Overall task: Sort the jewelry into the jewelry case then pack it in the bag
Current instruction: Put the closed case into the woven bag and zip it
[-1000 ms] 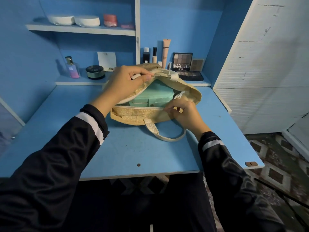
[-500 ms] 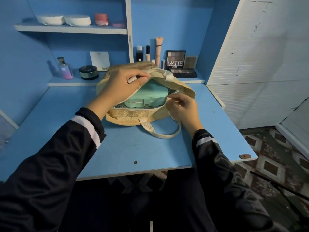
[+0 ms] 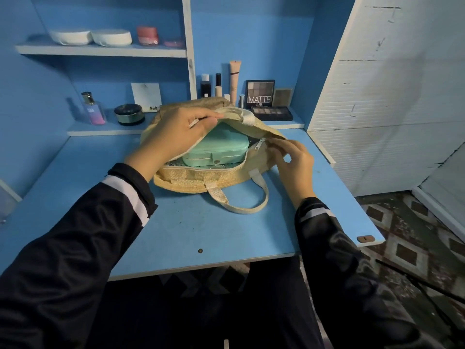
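my left hand (image 3: 176, 137) grips the upper lip of the straw bag (image 3: 201, 178) and holds it up, so the mouth gapes. the mint jewelry case (image 3: 221, 147) lies closed inside the bag, snap toward me. my right hand (image 3: 294, 165) has its fingers curled at the mouth's right end, just beside the zipper pull (image 3: 259, 145); i cannot tell whether they pinch the fabric. the bag sits near the desk's (image 3: 201, 230) back edge, with one handle (image 3: 241, 207) lying flat toward me.
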The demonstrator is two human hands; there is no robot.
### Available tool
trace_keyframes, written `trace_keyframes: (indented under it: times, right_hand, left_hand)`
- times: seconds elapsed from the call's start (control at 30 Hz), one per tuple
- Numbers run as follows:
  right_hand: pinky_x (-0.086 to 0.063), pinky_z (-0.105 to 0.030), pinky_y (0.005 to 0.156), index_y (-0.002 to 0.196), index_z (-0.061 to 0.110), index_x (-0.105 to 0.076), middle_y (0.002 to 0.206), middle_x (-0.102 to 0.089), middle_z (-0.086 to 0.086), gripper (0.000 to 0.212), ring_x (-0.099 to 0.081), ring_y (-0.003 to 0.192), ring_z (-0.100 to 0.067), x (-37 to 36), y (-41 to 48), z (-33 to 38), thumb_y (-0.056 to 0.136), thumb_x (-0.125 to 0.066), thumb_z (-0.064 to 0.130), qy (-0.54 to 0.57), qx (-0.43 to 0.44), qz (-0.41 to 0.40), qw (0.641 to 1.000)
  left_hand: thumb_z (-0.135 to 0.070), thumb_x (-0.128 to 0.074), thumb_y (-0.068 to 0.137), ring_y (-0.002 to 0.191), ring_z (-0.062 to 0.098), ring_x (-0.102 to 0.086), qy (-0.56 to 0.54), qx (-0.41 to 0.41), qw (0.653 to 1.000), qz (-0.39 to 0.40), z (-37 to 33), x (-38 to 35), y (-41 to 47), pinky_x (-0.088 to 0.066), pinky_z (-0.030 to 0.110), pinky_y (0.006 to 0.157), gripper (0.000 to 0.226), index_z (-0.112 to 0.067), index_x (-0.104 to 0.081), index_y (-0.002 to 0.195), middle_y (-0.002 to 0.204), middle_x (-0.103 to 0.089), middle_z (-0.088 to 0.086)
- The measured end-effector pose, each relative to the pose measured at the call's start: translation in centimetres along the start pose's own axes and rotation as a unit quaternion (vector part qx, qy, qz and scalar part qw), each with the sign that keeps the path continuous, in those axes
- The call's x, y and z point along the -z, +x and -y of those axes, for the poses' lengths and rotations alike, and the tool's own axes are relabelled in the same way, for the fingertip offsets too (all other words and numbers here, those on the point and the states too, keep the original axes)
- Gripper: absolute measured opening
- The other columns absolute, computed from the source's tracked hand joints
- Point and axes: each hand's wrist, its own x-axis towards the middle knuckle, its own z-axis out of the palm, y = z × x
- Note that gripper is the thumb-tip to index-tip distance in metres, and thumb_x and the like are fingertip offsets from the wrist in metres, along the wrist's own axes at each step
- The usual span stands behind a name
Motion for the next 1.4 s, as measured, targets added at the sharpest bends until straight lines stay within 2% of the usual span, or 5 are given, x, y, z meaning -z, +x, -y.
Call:
trace_keyframes:
  times: [0.23,0.4,0.6,0.97,1.4]
  right_hand:
    - [-0.034,-0.009,0.093,0.106,0.011,-0.075,0.122,-0.058,-0.015,0.018,-0.056,0.111,-0.028,1.8,0.9,-1.7,0.090,-0.066,0.008,-0.045,0.054,0.021,0.997]
    - [-0.040,-0.010,0.098,0.117,0.010,-0.071,0.136,-0.056,-0.009,0.027,-0.056,0.116,-0.013,1.6,1.6,-0.3,0.090,-0.066,0.008,0.020,0.055,0.106,0.993]
    - [-0.042,-0.009,0.089,0.116,0.010,-0.071,0.117,-0.068,-0.002,0.028,-0.058,0.101,0.000,1.5,2.8,2.7,0.088,-0.068,0.006,0.059,0.106,0.077,0.990]
    - [-0.048,-0.021,0.094,0.117,0.012,-0.070,0.121,-0.067,-0.002,0.030,-0.064,0.108,-0.014,0.8,2.4,4.0,0.088,-0.068,0.005,0.100,0.114,0.102,0.983]
    - [-0.052,-0.020,0.087,0.116,0.018,-0.070,0.100,-0.071,0.011,0.034,-0.066,0.094,-0.008,1.0,3.1,6.6,0.084,-0.073,0.007,0.186,-0.026,0.128,0.974]
  left_hand:
    - [-0.021,-0.060,0.097,0.072,-0.015,-0.056,-0.012,0.023,1.000,-0.016,-0.8,1.4,0.3,-0.036,-0.001,0.065,0.021,-0.025,-0.071,0.115,0.101,-0.066,-0.014]
    - [-0.027,-0.062,0.096,0.044,-0.003,-0.045,-0.020,0.037,0.999,-0.001,0.1,2.6,0.7,-0.037,0.014,0.050,0.016,-0.038,-0.071,0.104,0.087,-0.072,-0.016]
    - [-0.027,-0.063,0.095,0.092,-0.016,-0.059,-0.033,0.029,0.999,0.006,0.9,5.4,1.2,-0.044,0.012,0.088,0.020,-0.047,-0.067,0.098,0.088,-0.066,-0.037]
    - [-0.027,-0.061,0.096,0.119,-0.004,-0.057,-0.088,-0.005,0.995,-0.039,1.7,4.5,-0.8,-0.042,0.021,0.105,0.029,-0.051,-0.065,0.112,0.115,-0.065,-0.032]
    - [-0.017,-0.056,0.100,0.138,0.032,-0.041,0.282,-0.198,0.906,-0.246,1.9,-0.7,-3.5,-0.033,0.050,0.115,0.030,-0.013,-0.064,0.129,0.140,-0.054,0.012]
